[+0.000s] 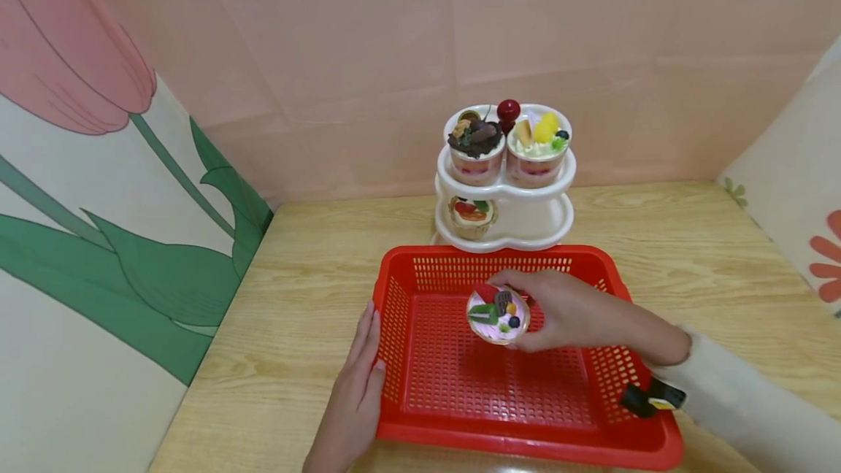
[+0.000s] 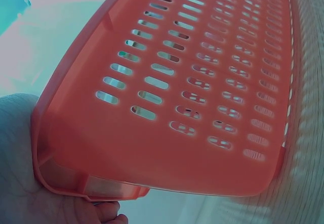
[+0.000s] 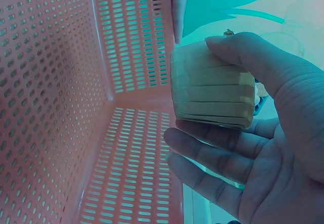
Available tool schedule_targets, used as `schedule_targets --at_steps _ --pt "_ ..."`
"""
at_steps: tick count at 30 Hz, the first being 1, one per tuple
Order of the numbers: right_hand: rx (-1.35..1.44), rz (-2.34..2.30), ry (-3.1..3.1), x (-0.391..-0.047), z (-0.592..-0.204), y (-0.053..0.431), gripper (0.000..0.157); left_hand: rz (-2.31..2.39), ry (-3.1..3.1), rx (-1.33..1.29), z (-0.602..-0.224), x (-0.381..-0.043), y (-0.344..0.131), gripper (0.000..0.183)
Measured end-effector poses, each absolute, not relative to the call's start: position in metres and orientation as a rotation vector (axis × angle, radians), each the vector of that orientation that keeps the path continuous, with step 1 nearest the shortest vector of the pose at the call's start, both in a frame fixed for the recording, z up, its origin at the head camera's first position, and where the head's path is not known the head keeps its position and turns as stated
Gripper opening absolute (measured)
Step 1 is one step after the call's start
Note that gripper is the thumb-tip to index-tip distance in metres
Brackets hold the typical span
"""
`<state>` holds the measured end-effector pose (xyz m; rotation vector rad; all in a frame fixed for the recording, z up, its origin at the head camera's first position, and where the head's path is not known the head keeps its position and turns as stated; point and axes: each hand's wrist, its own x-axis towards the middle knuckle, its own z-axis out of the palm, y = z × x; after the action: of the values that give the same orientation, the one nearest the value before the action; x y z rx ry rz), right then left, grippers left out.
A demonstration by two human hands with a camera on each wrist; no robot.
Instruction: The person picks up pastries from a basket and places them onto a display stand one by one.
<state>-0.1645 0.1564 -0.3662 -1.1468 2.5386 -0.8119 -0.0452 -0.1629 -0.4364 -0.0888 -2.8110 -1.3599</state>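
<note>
My right hand (image 1: 555, 310) holds a cupcake (image 1: 497, 318) between thumb and fingers, above the floor of a red plastic basket (image 1: 506, 445). Pink cream, a strawberry piece, green leaves, a chocolate piece and a blueberry top it. In the right wrist view the pleated, pale yellow side of the cupcake (image 3: 212, 87) shows, with my thumb on one edge and fingers at the other. My left hand (image 1: 355, 393) rests along the basket's left side, its fingers straight and the thumb by the rim. The basket wall (image 2: 167, 92) fills most of the left wrist view.
Behind the basket stands a white two-tier stand (image 1: 532, 221). A chocolate-topped dessert cup (image 1: 476, 148) and a fruit-topped dessert cup (image 1: 537, 148) sit on its upper tier, beside a red knob (image 1: 509, 111). A fruit tart (image 1: 471, 217) sits below. The wooden table (image 1: 315, 268) meets a pink backdrop.
</note>
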Motion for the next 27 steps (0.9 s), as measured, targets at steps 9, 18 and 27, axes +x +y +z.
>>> schedule_targets --at_steps 9,18,27 --pt "-1.062 -0.821 2.608 -0.166 -0.362 0.157 0.078 -1.384 -2.82 -0.079 -0.436 -0.046 -0.163 0.067" --pt "-1.027 -0.858 2.676 -0.17 -0.358 0.158 0.07 -1.379 -2.825 -0.081 -0.435 -0.047 -0.163 0.067" --pt "-0.954 -0.871 2.739 -0.173 -0.344 0.166 0.073 -1.38 -2.819 -0.085 -0.435 -0.046 -0.163 0.068"
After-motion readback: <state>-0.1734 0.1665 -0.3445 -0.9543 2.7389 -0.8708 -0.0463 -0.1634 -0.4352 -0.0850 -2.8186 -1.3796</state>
